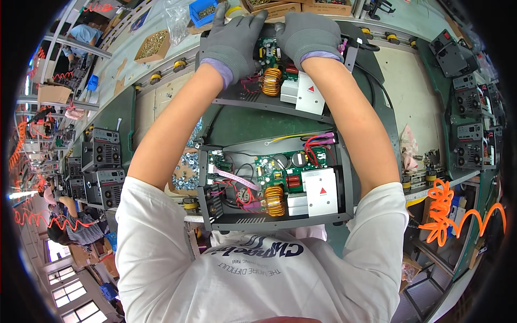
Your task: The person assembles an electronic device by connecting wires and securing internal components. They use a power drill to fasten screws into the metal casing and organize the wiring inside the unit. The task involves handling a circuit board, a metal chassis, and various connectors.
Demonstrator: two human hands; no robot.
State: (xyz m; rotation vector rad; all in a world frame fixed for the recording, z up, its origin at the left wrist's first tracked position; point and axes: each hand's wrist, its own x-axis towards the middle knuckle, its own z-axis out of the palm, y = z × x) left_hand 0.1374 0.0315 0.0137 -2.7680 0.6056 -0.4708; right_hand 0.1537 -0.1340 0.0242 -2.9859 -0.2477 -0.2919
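Observation:
Both my hands wear grey work gloves and reach to the farther of two dark, open-topped power-unit housings. My left hand (235,44) lies over the left part of this far housing (269,104), its fingers apart and stretching past the far edge. My right hand (309,36) is bent over the far edge at its right, fingers curled; what they grip is hidden. Between my wrists show a green circuit board, a copper coil (271,82) and a white plate (310,92). Nearer me, untouched, sits the second housing (274,222) with a similar coil, board and loose wires.
Blue bin (203,12) and cardboard box (153,46) of small parts stand beyond, left. Loose screws (186,171) lie left of the near housing. Finished-looking units stand left (102,148) and right (469,99). An orange coiled hose (441,212) hangs right. Other people work far left.

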